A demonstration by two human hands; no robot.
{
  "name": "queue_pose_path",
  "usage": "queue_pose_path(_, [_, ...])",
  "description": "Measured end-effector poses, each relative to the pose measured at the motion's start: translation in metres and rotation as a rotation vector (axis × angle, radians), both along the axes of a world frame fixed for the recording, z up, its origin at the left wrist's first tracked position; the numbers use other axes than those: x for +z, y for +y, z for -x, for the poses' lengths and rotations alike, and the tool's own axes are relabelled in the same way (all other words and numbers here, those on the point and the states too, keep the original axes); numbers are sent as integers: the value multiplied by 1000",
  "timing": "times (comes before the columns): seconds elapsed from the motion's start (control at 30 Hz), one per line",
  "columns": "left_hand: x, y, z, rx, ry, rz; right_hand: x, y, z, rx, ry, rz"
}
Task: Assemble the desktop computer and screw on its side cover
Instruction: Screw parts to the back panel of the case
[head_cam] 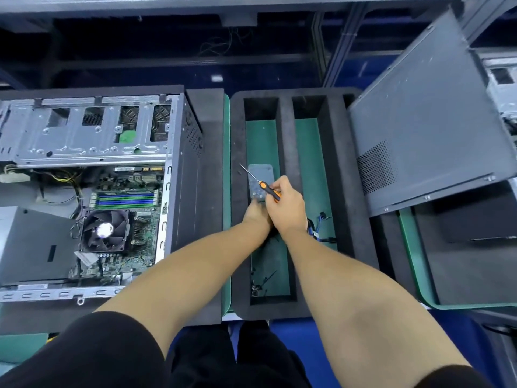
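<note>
1 desktop case [92, 191] lies on its side at left on the surface, open side up. Inside: 1 CPU fan [104, 229], 1 bank of RAM slots [126, 199], 1 drive cage [86, 130] along the far edge w/ 4 cutouts.

1 side cover [428, 130] is off the case, at right, tilted up, lower edge near the foam tray; perforated vent patch near its lower left corner.

1 black foam tray [237, 191] in the middle, green mat showing through the slots. 2 full slots visible, a 3rd partly hidden behind the cover. Left slot holds 1 grey flat part [261, 175] plus a few small black bits at the near end, too small to ID. Mid slot has 1 bundle of blue/black cables [319, 225].

2 hands, both over the left slot, right crossed over left. Right hand [288, 208]: grip closed round 1 screwdriver [265, 187], orange/black handle, shaft pointing up-left over the grey part. Left hand [256, 215]: at the near end of the grey part, fingers mostly hidden under the right hand, can't tell if grip is open or closed.

1 more green tray [416, 253] w/ dark foam at far right, partly under the cover.
</note>
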State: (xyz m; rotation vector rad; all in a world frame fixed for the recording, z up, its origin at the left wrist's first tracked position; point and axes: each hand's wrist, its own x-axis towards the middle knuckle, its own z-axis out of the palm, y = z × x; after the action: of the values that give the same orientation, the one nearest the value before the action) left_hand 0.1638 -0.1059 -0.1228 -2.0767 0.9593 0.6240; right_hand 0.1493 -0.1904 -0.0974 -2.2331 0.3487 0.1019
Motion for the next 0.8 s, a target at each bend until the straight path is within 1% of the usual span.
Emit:
queue_pose_path(0.17, [1, 0, 7, 40, 118, 66, -1, 1, 0, 3, -8, 5])
queue_pose_path(0.23, [-2, 0, 11, 75, 177, 124, -1, 0, 0, 0, -10, -3])
queue_pose_path(0.33, [-4, -2, 15, -90, 218, 138, -2, 0, 1, -14, -15, -19])
queue_pose_path(0.37, [-5, -3, 16, -124, 213, 88, -2, 0, 1, -17, -18, -29])
queue_pose_path(0.43, [-2, -2, 15, -87, 306, 143, -3, 0, 1, -22, -25, -47])
queue_pose_path(0.47, [3, -3, 15, -79, 316, 175, -2, 0, 1, -29, -31, -55])
queue_pose_path(0.5, [4, -4, 12, -51, 305, 227, -2, -1, 1, -40, -38, -66])
queue_pose_path(0.53, [8, -3, 8, 4, 313, 232, -2, -1, 1, -54, -44, -82])
queue_pose_path(0.6, [15, -1, -4, 263, 399, 269, -3, -2, 2, -89, -59, -125])
queue_pose_path(0.63, [22, 2, -12, 348, 470, 296, -3, -2, 2, -106, -72, -146])
queue_pose_path(0.7, [38, 8, -29, 414, 586, 343, -2, -3, 2, -137, -96, -186])
queue_pose_path(0.77, [52, 16, -45, 396, 613, 376, -1, -3, 2, -161, -113, -214])
queue_pose_path(0.8, [59, 21, -53, 365, 583, 386, -1, -4, 2, -177, -116, -219])
